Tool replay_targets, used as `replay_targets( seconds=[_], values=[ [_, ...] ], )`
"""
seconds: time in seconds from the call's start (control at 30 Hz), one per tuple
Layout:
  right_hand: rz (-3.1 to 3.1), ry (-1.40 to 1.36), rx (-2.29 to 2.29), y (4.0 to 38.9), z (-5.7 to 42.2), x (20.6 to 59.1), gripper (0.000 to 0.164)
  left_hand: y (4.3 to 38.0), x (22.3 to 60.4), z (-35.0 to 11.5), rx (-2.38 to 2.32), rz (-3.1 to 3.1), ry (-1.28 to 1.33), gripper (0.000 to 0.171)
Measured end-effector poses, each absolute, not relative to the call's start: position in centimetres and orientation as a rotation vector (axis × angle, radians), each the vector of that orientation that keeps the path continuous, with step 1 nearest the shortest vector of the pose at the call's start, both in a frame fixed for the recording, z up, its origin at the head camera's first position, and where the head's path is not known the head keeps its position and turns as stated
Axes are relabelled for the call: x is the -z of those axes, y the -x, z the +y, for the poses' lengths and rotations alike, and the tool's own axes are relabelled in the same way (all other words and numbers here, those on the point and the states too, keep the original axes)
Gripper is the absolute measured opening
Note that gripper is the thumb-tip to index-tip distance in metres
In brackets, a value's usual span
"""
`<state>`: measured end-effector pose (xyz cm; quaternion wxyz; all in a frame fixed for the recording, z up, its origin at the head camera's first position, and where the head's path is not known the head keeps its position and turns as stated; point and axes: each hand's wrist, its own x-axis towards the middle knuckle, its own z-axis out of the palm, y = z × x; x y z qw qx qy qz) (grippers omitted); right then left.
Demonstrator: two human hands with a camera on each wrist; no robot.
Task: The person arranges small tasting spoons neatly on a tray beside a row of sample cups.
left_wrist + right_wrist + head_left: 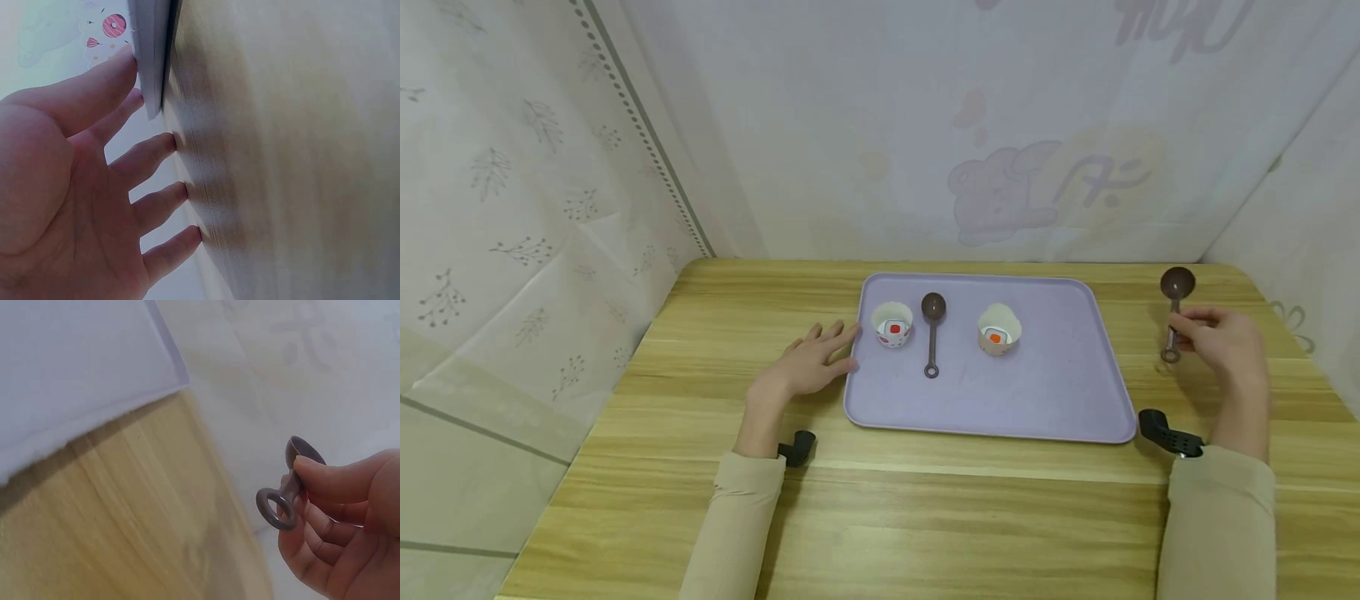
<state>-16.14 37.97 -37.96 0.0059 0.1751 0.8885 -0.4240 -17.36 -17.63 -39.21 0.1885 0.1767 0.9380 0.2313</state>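
My right hand (1223, 343) pinches a brown measuring spoon (289, 487) by its handle, to the right of the lilac tray (1052, 400). The spoon's round bowl points toward the back and its ring end toward the front. At the tray's left edge, my left hand (811, 362) has its fingers spread, with thumb and forefinger at the rim and the other fingertips on the table. Upon the tray lies a second brown measuring spoon (933, 333), between two paper cups. The left cup (892, 337) holds a piece with a red spot; the right cup (998, 343) holds one with an orange spot.
Under everything is a wood-grain table (925, 533). A pale printed curtain (850, 150) hangs behind it and along the left side. Black wrist devices sit near both sleeves, one (797, 448) at the left and another (1168, 433) close to the tray's front right corner.
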Motion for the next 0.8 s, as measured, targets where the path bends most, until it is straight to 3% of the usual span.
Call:
replay_targets(
  seconds=[0.37,0.8],
  values=[
    [2.811,-0.481,1.329,16.5,37.0,37.5,0.056,17.2,38.9,-17.6,-0.653,2.638,-0.497,0.063],
    [2.753,-0.369,1.502,17.1,35.7,37.5,0.041,17.2,38.9,-17.6,-0.659,2.641,-0.499,0.063]
  ],
)
